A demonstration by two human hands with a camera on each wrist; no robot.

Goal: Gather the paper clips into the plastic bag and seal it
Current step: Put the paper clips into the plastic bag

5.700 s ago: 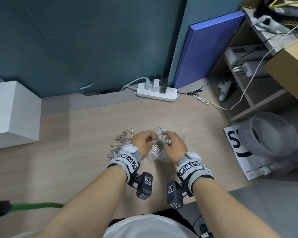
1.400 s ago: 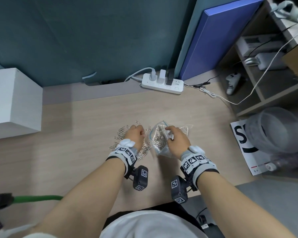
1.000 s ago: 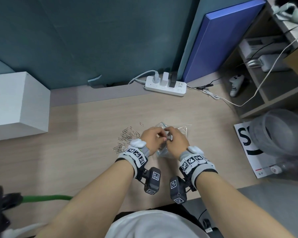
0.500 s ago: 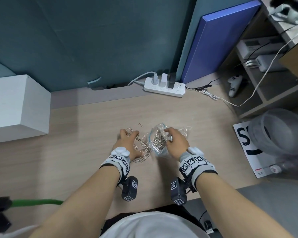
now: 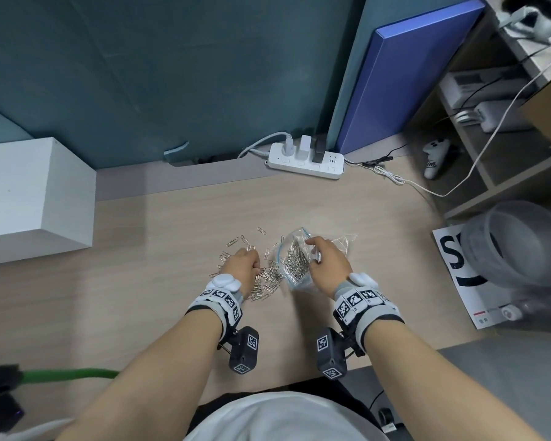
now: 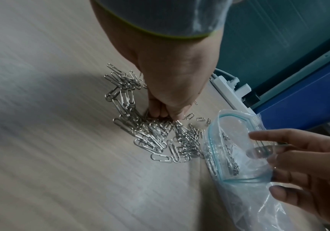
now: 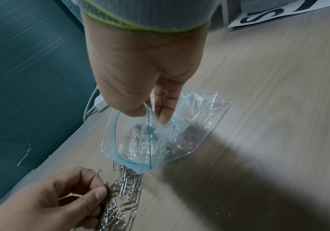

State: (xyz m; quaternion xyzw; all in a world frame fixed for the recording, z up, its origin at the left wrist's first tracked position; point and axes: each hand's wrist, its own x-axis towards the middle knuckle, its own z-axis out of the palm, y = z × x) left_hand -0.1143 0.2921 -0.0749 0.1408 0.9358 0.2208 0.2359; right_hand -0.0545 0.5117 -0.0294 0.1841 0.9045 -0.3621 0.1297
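A pile of silver paper clips (image 5: 268, 278) (image 6: 156, 132) (image 7: 124, 192) lies on the wooden desk. My left hand (image 5: 244, 264) (image 6: 166, 112) (image 7: 93, 193) curls its fingers into the pile and pinches a bunch of clips. Just right of it lies a clear plastic bag (image 5: 295, 262) (image 6: 237, 150) (image 7: 156, 136) with a blue zip rim, mouth open toward the pile, several clips inside. My right hand (image 5: 323, 259) (image 7: 152, 112) (image 6: 291, 156) pinches the bag's upper rim between thumb and fingers and holds the mouth open.
A white power strip (image 5: 306, 162) with plugs and cables sits at the desk's back edge. A white box (image 5: 29, 198) stands at the left. A blue board (image 5: 407, 74) leans at the back right. Shelves, a printed sheet (image 5: 465, 275) and a clear bin (image 5: 516, 243) lie right of the desk.
My left hand, spread flat over the clips half a second ago, has curled into the pile and closed on a bunch. The right hand keeps holding the bag mouth open.
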